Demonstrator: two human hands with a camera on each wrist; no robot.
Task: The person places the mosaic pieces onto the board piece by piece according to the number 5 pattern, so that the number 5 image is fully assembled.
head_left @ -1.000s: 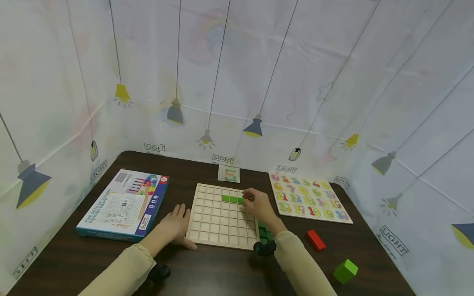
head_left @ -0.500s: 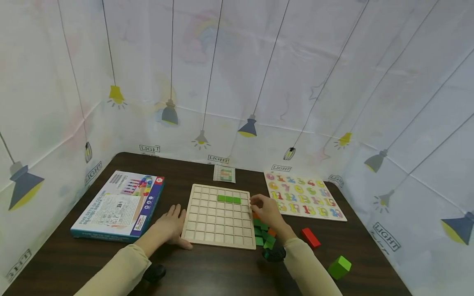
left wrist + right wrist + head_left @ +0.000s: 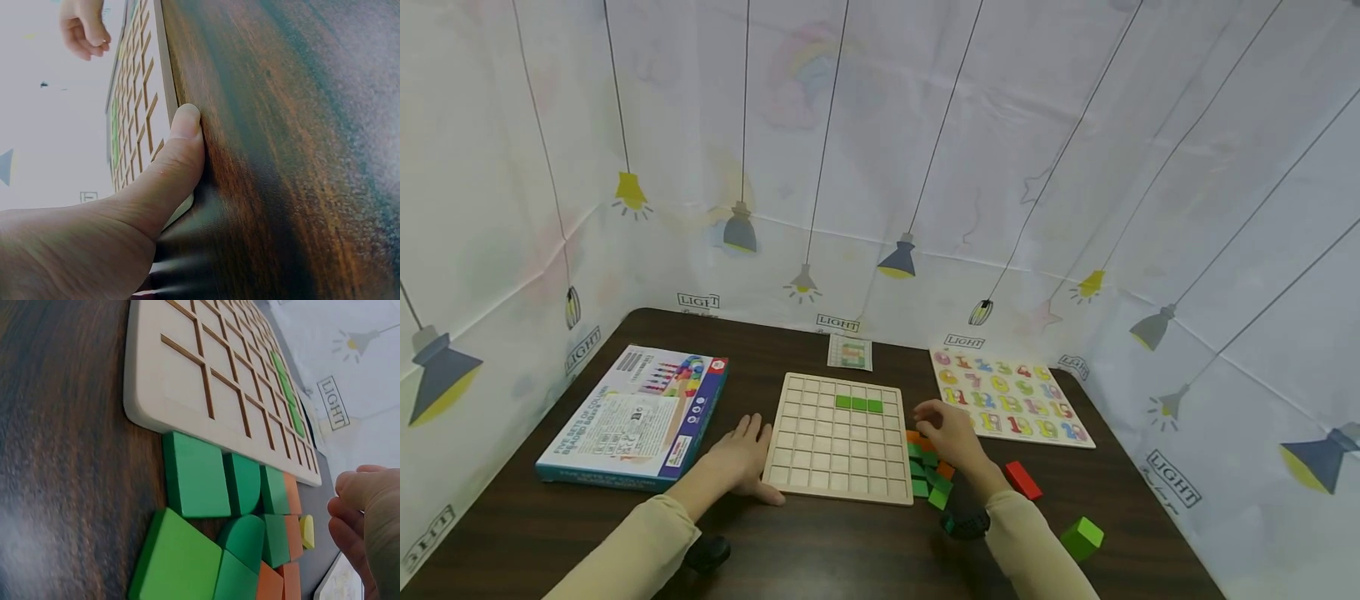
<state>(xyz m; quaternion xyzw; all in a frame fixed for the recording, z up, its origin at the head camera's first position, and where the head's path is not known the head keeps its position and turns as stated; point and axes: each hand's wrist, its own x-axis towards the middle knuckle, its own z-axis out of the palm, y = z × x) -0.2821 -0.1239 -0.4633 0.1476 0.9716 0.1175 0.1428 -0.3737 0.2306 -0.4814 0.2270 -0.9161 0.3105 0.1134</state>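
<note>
Head view: grid board (image 3: 822,443) lay flat on dark table (image 3: 820,550), three green tiles (image 3: 859,404) in a row toward its far side. Left hand (image 3: 739,458), fingers straight, rested along its left edge. I saw right hand (image 3: 949,433) near loose blocks (image 3: 919,488), fingers loosely curled, nothing visibly held.

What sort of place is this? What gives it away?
Probably a staged play or recording booth: lamp-printed sheeting encloses the far side and both sides of a dark table, which bears a wooden grid board and a number puzzle.
</note>
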